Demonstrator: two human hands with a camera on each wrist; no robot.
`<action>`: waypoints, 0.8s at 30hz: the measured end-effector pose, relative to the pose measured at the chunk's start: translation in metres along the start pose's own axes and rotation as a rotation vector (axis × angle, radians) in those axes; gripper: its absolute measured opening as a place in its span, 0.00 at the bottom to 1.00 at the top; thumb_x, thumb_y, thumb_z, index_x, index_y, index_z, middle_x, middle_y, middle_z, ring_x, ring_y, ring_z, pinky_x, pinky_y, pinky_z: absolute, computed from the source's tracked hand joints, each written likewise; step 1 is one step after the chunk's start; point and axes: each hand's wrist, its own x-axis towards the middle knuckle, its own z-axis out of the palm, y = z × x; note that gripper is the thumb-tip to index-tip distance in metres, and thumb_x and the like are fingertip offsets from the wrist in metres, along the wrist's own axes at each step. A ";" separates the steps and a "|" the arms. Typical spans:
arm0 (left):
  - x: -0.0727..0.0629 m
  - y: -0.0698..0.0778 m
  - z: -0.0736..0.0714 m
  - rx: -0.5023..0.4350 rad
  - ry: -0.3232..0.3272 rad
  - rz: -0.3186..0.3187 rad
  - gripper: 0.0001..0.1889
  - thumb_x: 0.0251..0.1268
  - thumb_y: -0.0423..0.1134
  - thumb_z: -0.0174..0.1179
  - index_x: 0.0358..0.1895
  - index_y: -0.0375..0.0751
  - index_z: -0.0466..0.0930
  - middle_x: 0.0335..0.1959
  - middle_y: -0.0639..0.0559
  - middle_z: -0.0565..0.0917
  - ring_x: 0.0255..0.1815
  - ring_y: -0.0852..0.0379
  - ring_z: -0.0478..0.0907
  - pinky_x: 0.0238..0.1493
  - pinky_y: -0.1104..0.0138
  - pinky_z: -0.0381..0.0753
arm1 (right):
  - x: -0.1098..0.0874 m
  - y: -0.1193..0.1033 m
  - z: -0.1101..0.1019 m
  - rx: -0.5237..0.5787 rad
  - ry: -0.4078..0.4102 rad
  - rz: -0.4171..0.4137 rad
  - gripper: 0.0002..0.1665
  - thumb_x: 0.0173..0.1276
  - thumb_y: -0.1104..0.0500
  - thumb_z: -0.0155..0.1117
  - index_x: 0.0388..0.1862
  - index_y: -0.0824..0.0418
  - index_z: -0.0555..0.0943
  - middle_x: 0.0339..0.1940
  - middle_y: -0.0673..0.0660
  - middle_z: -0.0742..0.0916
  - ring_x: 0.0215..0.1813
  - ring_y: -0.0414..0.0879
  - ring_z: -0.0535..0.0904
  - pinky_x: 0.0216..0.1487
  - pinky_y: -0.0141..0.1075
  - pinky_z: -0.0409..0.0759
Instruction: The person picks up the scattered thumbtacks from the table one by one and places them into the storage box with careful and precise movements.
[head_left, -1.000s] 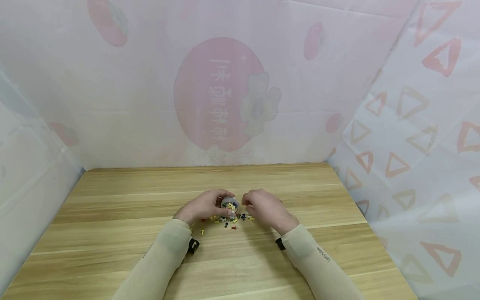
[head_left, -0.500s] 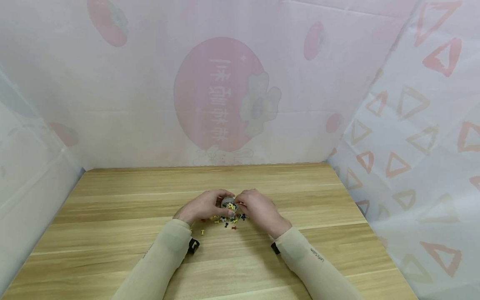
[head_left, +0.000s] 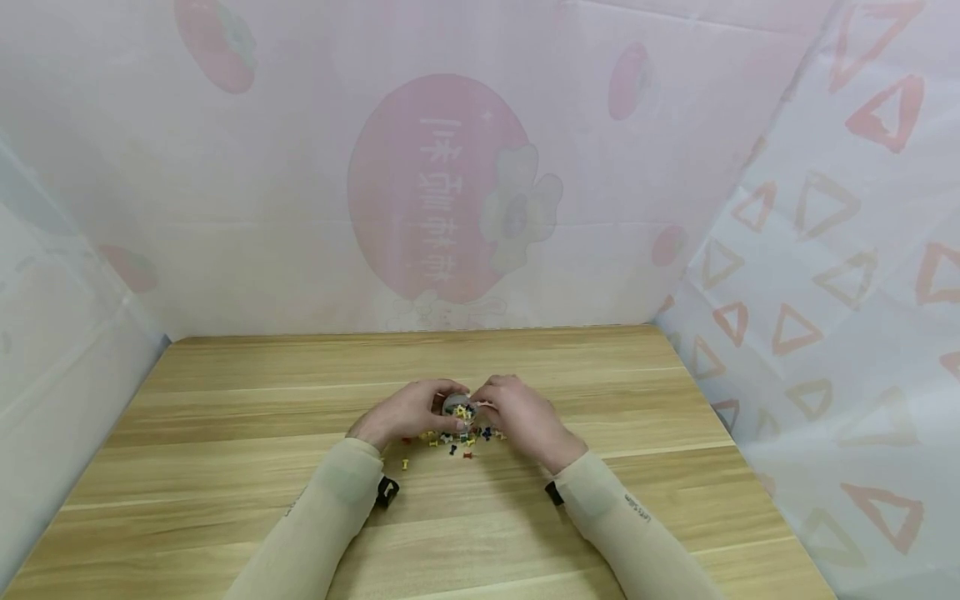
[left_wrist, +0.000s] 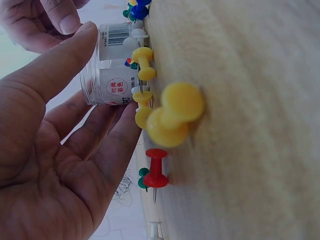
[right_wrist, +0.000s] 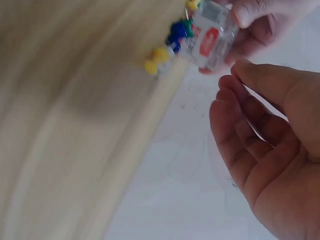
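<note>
My left hand (head_left: 407, 412) grips a small clear plastic jar (left_wrist: 115, 82) with a white label, thumb on one side and fingers on the other. Yellow and dark push pins (head_left: 462, 412) show in its mouth in the head view. My right hand (head_left: 529, 423) hovers beside the jar's rim, its thumb and fingertips loosely bent close together; no pin shows between them. Loose push pins lie around the jar's base, among them a yellow push pin (left_wrist: 175, 112), a red push pin (left_wrist: 156, 168) and a blue push pin (right_wrist: 178, 30).
The wooden table (head_left: 300, 367) has a few stray pins in front of the jar, including a yellow pin (head_left: 405, 464) and a red pin (head_left: 468, 456). Printed cloth walls (head_left: 300, 275) stand behind the table and along both sides.
My right hand moved left to the jar's mouth, then drew back slightly to the right. The left hand and the jar have stayed in place.
</note>
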 end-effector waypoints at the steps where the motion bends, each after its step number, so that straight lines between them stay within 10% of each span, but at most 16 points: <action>1: 0.000 0.000 0.000 -0.003 0.001 -0.001 0.34 0.80 0.45 0.80 0.83 0.44 0.82 0.69 0.44 0.92 0.64 0.50 0.89 0.56 0.58 0.87 | 0.000 0.001 -0.002 0.010 -0.004 0.011 0.12 0.84 0.61 0.78 0.62 0.59 0.95 0.60 0.55 0.96 0.64 0.53 0.93 0.70 0.50 0.93; 24: 0.000 0.000 0.001 -0.010 0.007 -0.005 0.35 0.78 0.45 0.81 0.83 0.43 0.81 0.71 0.42 0.91 0.68 0.47 0.89 0.58 0.59 0.87 | -0.012 0.007 -0.024 -0.070 -0.239 0.088 0.09 0.79 0.70 0.76 0.41 0.57 0.94 0.42 0.53 0.96 0.44 0.46 0.89 0.51 0.47 0.93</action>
